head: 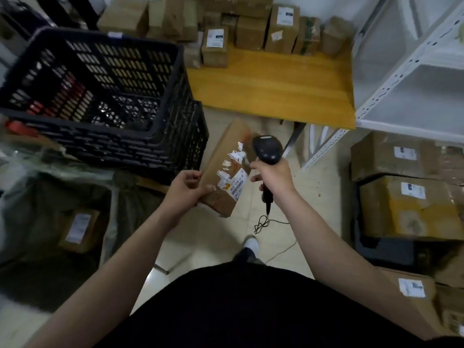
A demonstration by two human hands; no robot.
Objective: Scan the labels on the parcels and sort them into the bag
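My left hand (187,190) grips the near left edge of a long brown cardboard parcel (227,156), held tilted above the floor. Its white barcode label (238,183) and torn sticker scraps face up. My right hand (275,177) is closed around the handle of a black barcode scanner (267,148), whose head sits right beside the parcel's right edge, over the label side. The scanner's cable (266,222) hangs down to the floor. At the lower left lies a dark open bag (45,197) with a labelled parcel (80,229) inside.
A black slatted plastic crate (105,136) stands at the left, above the bag. Several labelled boxes line the far wall on a yellow wooden platform (276,89). White metal shelving (414,71) stands at the right, with stacked cartons (406,202) below it.
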